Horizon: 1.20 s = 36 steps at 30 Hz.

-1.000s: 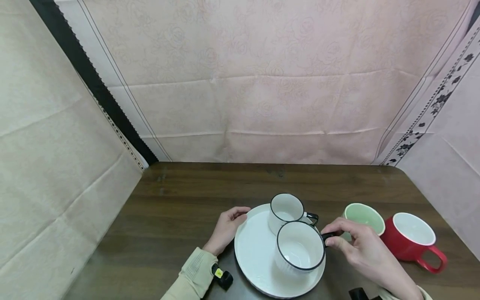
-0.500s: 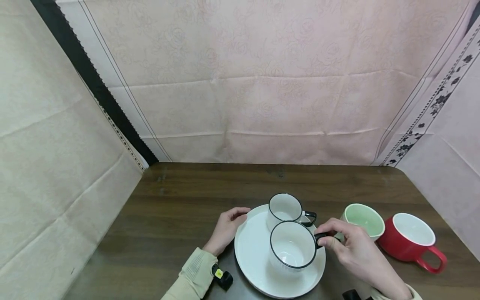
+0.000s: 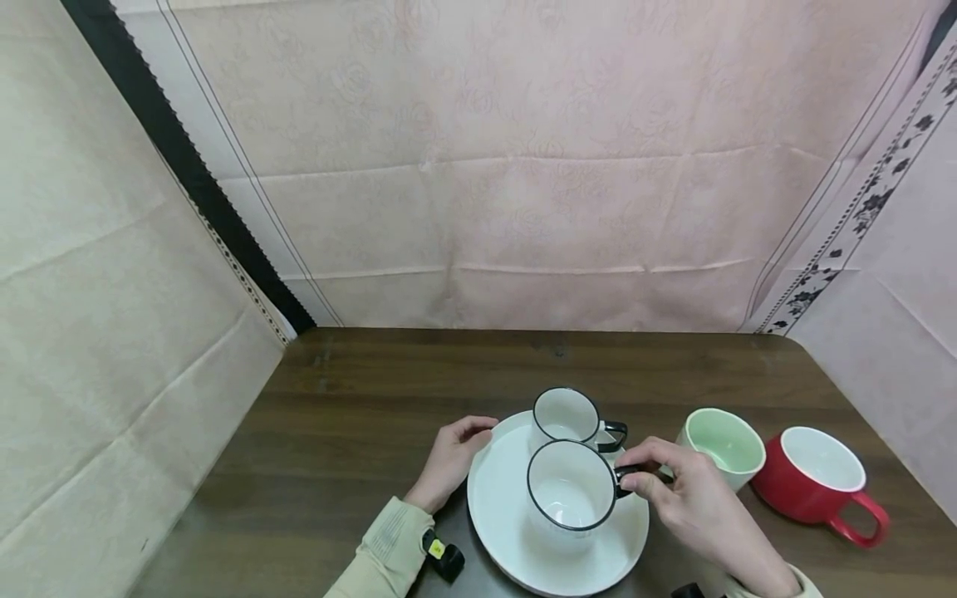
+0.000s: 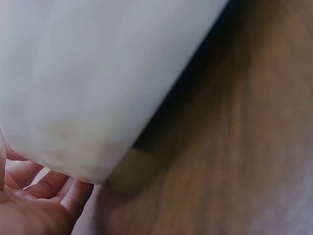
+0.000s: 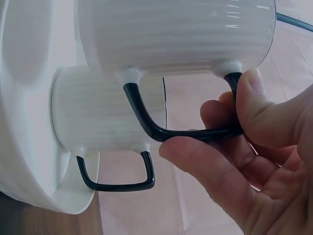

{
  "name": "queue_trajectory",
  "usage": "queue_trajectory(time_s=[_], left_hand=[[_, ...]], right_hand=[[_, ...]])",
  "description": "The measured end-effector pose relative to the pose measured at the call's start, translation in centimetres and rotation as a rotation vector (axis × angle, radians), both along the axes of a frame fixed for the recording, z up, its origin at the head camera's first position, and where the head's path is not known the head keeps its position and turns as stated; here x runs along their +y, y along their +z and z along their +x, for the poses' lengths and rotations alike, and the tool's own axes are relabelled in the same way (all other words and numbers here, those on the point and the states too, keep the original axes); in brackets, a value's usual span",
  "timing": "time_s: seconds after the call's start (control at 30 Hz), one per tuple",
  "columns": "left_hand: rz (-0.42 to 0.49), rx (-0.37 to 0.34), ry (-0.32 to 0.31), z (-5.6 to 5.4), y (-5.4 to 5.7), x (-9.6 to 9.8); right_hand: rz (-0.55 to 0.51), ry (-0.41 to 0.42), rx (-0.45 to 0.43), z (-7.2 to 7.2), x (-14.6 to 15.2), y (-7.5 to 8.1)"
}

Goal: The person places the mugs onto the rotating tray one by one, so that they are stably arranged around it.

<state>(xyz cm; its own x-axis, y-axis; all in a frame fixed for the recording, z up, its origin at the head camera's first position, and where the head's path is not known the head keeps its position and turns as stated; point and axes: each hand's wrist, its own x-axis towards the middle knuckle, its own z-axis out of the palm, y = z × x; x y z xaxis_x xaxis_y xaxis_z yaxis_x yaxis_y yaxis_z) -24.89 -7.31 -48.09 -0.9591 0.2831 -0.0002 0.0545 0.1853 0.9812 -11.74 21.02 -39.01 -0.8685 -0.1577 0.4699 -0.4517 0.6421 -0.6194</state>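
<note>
A white mug with a black rim (image 3: pixel 571 488) is held close over the round white plate (image 3: pixel 499 492). My right hand (image 3: pixel 691 498) pinches its black handle (image 5: pixel 193 134) between thumb and fingers. Behind it, a second white mug with a black rim and handle (image 3: pixel 566 415) stands on the plate's far part, its lower front hidden by the held mug. At the plate's left edge, my left hand (image 3: pixel 453 457) grips the rim. In the left wrist view, the curled fingers (image 4: pixel 46 183) show at the edge of the blurred white plate.
To the right of the plate stand a light green cup (image 3: pixel 723 444), partly behind my right hand, and a red mug with a white inside (image 3: pixel 811 477). The wooden table (image 3: pixel 359 448) ends at a pale cloth (image 3: pixel 478 216) behind.
My right hand has carried the front mug leftward over the plate. The rear mug has shifted slightly left too. My left hand stays at the plate's edge.
</note>
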Motion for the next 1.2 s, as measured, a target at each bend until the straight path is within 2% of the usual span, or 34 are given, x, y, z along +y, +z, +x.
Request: queue_trajectory(time_s=[0.67, 1.2], left_hand=[[0.008, 0.003, 0.034, -0.1, -0.2, 0.0], [-0.002, 0.003, 0.07, 0.0, 0.0, 0.1]], right_hand=[[-0.011, -0.049, 0.035, -0.4, -1.8, -0.7], [-0.023, -0.06, -0.001, -0.6, -2.9, -0.9]])
